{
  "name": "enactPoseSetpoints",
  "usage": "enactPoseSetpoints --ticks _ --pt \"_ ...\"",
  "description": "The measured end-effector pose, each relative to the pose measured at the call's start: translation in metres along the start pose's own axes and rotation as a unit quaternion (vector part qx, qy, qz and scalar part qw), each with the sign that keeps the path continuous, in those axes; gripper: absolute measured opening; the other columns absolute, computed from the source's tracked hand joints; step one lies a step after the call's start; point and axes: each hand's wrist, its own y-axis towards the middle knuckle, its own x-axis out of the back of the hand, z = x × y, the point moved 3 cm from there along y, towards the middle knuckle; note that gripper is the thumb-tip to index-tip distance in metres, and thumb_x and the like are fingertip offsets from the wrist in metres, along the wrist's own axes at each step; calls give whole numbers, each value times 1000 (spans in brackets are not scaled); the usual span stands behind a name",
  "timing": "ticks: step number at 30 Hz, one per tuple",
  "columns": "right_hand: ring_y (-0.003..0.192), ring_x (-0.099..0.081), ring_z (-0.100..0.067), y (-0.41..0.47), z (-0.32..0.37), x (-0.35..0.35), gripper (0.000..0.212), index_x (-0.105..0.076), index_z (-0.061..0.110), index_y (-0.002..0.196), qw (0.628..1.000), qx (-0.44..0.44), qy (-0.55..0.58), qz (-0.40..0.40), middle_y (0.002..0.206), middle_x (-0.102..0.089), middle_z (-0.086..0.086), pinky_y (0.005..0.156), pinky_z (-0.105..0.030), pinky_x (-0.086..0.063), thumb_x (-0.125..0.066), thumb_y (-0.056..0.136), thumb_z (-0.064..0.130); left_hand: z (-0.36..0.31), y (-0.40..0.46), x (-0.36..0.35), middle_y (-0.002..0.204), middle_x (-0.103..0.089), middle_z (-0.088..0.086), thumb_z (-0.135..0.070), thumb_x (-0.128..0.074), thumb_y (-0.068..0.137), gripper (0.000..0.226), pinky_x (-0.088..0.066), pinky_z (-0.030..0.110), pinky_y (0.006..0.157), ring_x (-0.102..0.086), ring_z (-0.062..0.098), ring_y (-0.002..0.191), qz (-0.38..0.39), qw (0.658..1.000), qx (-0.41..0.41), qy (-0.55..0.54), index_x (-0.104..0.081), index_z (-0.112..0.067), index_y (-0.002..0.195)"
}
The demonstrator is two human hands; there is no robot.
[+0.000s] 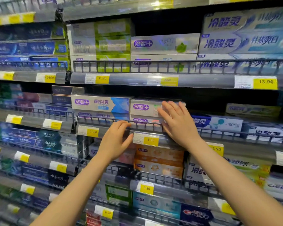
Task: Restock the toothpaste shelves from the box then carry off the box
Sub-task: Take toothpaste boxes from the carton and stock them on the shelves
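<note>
A white and silver toothpaste carton with a purple logo (144, 107) lies on top of a stack on the middle shelf. My right hand (176, 121) lies flat against the carton's right end with fingers straight. My left hand (116, 137) rests on the shelf's wire front rail (95, 119), fingers bent over the rail and the price strip, just left of the 9.90 tag (145, 139). A blue and white carton stack (101, 103) stands right beside it on the left. No restocking box is in view.
Shelves of toothpaste cartons fill the view above, below and to both sides, each behind a dark wire rail with yellow price tags. A dark gap (219, 101) opens to the right of the carton on the middle shelf. Orange cartons (158, 160) sit one shelf lower.
</note>
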Motion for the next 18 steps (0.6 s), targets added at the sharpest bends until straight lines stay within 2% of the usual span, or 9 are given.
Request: enactPoseSetpoints --ticks 8,12,16,18 --pt "120 -51 -32 4 2 -1 43 -59 9 122 1000 -9 -3 -6 129 -56 -16 104 -49 -35 -64 83 25 -6 3 -1 118 -56 1 -50 -34 85 55 -43 29 86 -49 16 111 8 1000 7 21 -56 -14 120" --pt "123 -49 -32 1 4 -1 45 -57 9 124 1000 -12 7 -10 133 -53 -15 106 -49 -34 -64 84 27 -4 0 1 119 -56 0 -50 -34 85 55 -42 27 87 -47 14 111 12 1000 5 19 -55 -14 121" --pt "122 -49 -33 -9 16 5 48 -56 9 124 998 19 37 -44 132 -53 -17 107 -49 -32 -64 79 24 1 -11 8 119 -57 2 -48 -35 87 53 -44 30 85 -50 18 111 11 1000 7 20 -56 -13 120" --pt "123 -43 -31 -17 27 6 47 -53 10 124 995 45 58 -60 131 -54 -17 108 -48 -27 -64 79 23 4 -20 13 118 -58 3 -47 -36 87 52 -44 30 83 -52 20 109 10 1000 15 24 -56 -12 120"
